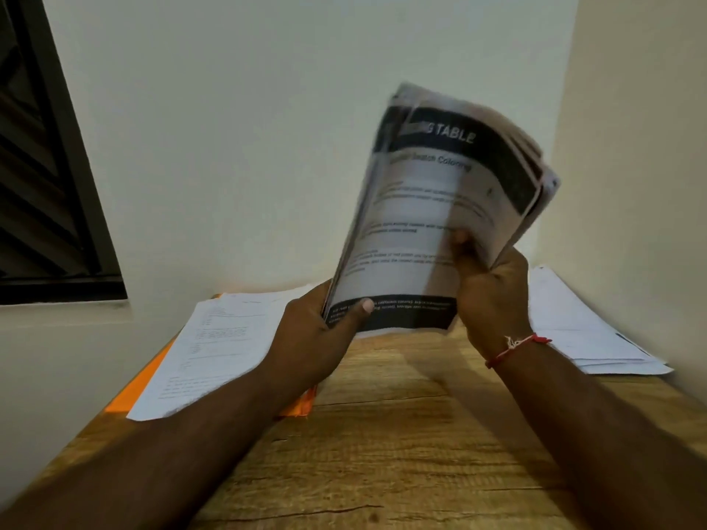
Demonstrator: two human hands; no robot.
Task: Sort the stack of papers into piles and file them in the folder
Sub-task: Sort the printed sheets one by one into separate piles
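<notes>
While both hands pinch stack (pixel 432 223): left hand (pixel 325 338) at bottom corner, right hand (pixel 489 296) at lower edge; sheets light, floppy, slippery.

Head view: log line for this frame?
left hand: grips paper stack | right hand: grips paper stack | paper stack: raised | left pile: on orange folder | right pile: on table

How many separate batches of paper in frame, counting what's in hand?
3. The held stack, centre, gripped by left hand and right hand; left pile on the orange folder; right pile on the table by the wall. More may hide behind the held stack.
</notes>
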